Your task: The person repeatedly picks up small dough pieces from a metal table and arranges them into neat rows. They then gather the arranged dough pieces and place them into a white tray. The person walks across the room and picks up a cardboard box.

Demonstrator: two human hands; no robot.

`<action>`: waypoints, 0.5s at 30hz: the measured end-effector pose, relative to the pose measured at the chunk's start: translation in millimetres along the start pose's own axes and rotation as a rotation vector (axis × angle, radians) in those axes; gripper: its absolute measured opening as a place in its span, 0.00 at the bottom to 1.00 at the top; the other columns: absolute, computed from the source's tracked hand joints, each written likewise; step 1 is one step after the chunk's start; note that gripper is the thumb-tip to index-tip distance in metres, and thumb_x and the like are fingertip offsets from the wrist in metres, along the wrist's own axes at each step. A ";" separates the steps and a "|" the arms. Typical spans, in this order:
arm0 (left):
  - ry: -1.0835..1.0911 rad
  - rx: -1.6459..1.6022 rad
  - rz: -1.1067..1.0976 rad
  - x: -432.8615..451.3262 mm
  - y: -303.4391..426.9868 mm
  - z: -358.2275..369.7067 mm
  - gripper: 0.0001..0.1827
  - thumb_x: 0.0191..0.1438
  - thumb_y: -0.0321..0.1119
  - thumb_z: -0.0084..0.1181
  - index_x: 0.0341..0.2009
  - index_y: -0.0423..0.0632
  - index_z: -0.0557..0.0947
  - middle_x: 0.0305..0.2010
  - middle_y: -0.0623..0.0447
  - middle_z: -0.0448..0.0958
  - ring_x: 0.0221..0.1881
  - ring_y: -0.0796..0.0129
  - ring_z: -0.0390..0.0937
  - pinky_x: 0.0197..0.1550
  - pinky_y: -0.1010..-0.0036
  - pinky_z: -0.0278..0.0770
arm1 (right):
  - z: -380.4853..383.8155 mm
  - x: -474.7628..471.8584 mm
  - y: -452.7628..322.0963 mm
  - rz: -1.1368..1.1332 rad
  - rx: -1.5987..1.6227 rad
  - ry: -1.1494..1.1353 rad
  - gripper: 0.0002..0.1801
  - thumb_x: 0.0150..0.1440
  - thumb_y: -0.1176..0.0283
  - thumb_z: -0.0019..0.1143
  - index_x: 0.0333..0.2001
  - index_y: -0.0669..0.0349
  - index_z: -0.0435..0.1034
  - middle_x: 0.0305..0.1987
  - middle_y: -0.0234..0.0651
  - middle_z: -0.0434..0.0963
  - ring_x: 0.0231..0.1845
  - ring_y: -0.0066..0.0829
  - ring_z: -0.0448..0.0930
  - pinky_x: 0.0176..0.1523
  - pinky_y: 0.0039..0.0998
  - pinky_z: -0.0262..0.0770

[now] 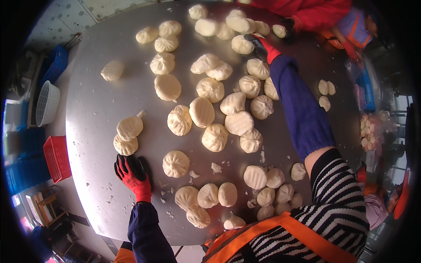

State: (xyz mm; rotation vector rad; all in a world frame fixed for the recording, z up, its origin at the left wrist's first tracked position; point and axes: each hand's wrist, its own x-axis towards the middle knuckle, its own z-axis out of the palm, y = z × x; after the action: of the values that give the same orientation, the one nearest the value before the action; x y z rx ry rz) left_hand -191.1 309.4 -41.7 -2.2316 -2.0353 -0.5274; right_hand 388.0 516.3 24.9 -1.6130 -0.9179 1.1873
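Note:
Many pale stuffed buns lie on a metal table (pixel 95 98), some pleated side up, others flat side up. My left hand (pixel 133 172), in a red and black work glove, rests on the tabletop with fingers spread, fingertips at the edge of a pleated bun (pixel 125 145). A flat-side-up bun (pixel 130 128) overlaps that one. My right hand (pixel 261 47), gloved alike, reaches to the far side, its fingers on the right edge of a bun (pixel 242 44); whether they grip it is unclear. Dough scraps (pixel 216 167) are scattered between the buns.
Across the table a person in red sleeves (pixel 306 16) has a dark-gloved hand by a bun (pixel 279 31). Other people stand at the right. A red basket (pixel 57 159) and a white basket (pixel 48 103) are left of the table; a blue crate (pixel 365 88) is at the right.

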 end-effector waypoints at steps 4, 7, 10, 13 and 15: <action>0.015 -0.027 0.007 1.2 0.5 3.9 0.27 0.60 0.40 0.57 0.61 0.44 0.72 0.68 0.43 0.66 0.68 0.41 0.61 0.71 0.51 0.55 | -14.8 17.6 9.1 -0.011 -0.029 -0.057 0.24 0.66 0.55 0.50 0.58 0.57 0.73 0.56 0.32 0.76 0.57 0.24 0.72 0.60 0.25 0.66; 0.002 -0.038 0.001 -1.2 -3.0 0.8 0.28 0.59 0.39 0.58 0.62 0.44 0.72 0.68 0.42 0.66 0.68 0.41 0.61 0.72 0.51 0.54 | 3.6 -6.1 3.9 -0.110 -0.080 -0.035 0.23 0.67 0.57 0.49 0.59 0.57 0.73 0.56 0.30 0.76 0.58 0.22 0.72 0.61 0.25 0.65; 0.006 -0.048 0.010 -1.6 -6.1 1.2 0.28 0.58 0.39 0.58 0.62 0.44 0.72 0.69 0.42 0.66 0.68 0.41 0.60 0.72 0.51 0.53 | 16.0 -18.4 -11.6 -0.013 -0.197 -0.104 0.21 0.66 0.60 0.52 0.59 0.58 0.73 0.56 0.28 0.76 0.60 0.21 0.72 0.63 0.25 0.65; -0.016 -0.047 0.010 1.4 -3.4 2.6 0.29 0.57 0.39 0.59 0.62 0.45 0.72 0.69 0.41 0.65 0.69 0.41 0.59 0.72 0.51 0.52 | -13.7 -5.4 12.2 -0.054 0.250 -0.065 0.18 0.62 0.62 0.58 0.53 0.57 0.75 0.51 0.31 0.80 0.53 0.23 0.78 0.56 0.26 0.73; -0.034 -0.038 0.000 2.1 -2.0 4.0 0.29 0.57 0.40 0.59 0.62 0.45 0.72 0.69 0.41 0.65 0.69 0.41 0.59 0.72 0.51 0.53 | -38.4 5.1 25.0 -0.097 0.548 -0.137 0.15 0.62 0.64 0.58 0.50 0.56 0.76 0.50 0.31 0.81 0.52 0.24 0.79 0.57 0.27 0.74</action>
State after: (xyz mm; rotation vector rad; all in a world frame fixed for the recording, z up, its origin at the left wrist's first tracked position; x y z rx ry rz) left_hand -192.1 312.7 -45.2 -2.2775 -2.0581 -0.5360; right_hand 427.6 504.3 4.7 -1.0491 -0.6664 1.3498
